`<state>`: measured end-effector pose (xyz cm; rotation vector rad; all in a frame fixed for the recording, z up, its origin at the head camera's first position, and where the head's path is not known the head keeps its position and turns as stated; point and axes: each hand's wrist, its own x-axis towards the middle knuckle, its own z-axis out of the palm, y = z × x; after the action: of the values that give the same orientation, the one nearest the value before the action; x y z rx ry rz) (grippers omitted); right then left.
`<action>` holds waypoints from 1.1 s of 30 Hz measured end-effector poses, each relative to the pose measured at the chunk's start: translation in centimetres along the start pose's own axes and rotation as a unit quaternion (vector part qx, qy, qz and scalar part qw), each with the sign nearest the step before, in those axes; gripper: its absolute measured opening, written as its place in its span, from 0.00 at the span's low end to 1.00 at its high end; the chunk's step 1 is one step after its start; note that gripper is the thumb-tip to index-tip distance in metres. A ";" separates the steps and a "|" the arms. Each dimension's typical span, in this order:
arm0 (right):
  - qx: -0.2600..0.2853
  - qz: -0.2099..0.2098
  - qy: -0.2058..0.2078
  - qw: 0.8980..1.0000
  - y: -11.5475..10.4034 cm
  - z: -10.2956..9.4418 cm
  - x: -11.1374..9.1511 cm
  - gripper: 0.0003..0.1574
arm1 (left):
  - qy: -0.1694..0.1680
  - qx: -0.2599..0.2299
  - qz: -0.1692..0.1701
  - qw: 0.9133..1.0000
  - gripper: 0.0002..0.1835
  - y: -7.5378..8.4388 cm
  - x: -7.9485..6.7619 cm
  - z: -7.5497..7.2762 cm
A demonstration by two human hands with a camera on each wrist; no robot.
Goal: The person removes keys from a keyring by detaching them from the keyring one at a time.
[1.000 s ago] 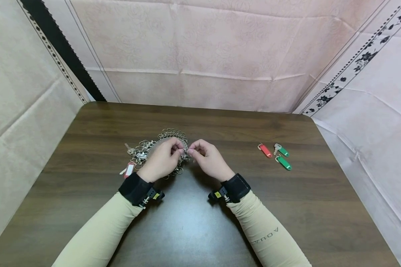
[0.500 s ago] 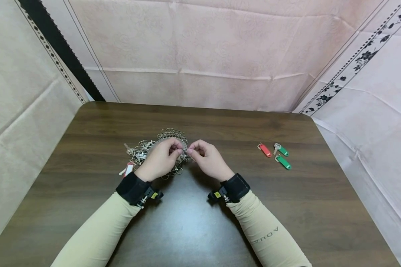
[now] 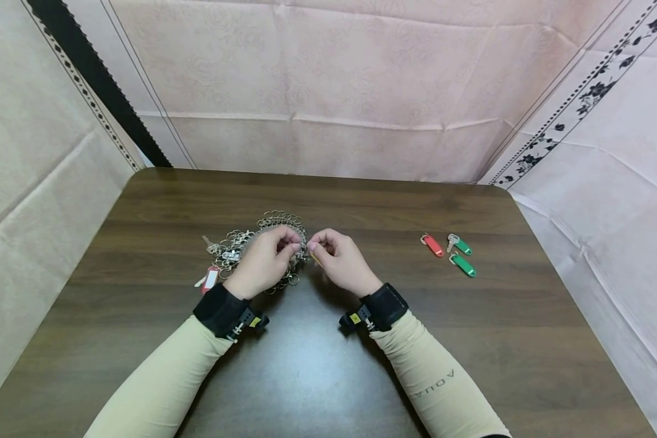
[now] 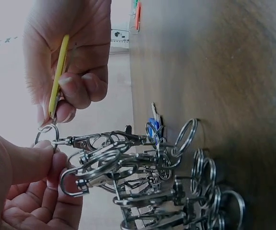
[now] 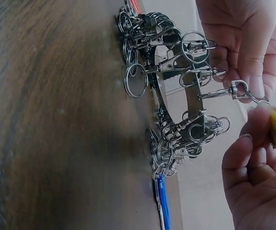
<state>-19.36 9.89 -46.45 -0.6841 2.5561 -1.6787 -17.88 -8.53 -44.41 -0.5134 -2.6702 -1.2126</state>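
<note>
My left hand point(image 3: 266, 258) pinches a split key ring point(image 4: 56, 132) between thumb and finger; the ring is joined to a swivel clasp point(image 4: 75, 142). Close on its right, my right hand point(image 3: 342, 263) pinches a yellow key tag point(image 4: 59, 72) by its ring end, with the tag's small metal link touching or very near the split ring. Whether the two are linked is too small to tell. Many metal clasps with rings hang around a round metal band point(image 5: 194, 103), partly hidden behind the left hand in the head view. A blue key tag point(image 5: 163, 201) hangs from the bunch.
A red key tag with a white label point(image 3: 210, 280) and a key lie by the left wrist. To the right on the brown wooden table point(image 3: 328, 389) are another red tag point(image 3: 432, 245), a green tag with a key point(image 3: 462, 246) and a second green tag point(image 3: 463, 266).
Both hands stay almost in place. The yellow tag now shows beneath the right fingers in the head view, where it was hidden before.
</note>
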 end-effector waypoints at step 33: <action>-0.005 -0.025 0.028 0.999 -3.6 -0.3 -0.8 0.07 | -0.008 -0.036 -0.004 0.999 0.04 0.1 0.0 0.2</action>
<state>-17.50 9.28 -43.33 -0.7184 2.6077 -1.7252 -17.81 -8.35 -44.47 -0.5261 -2.6520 -1.3152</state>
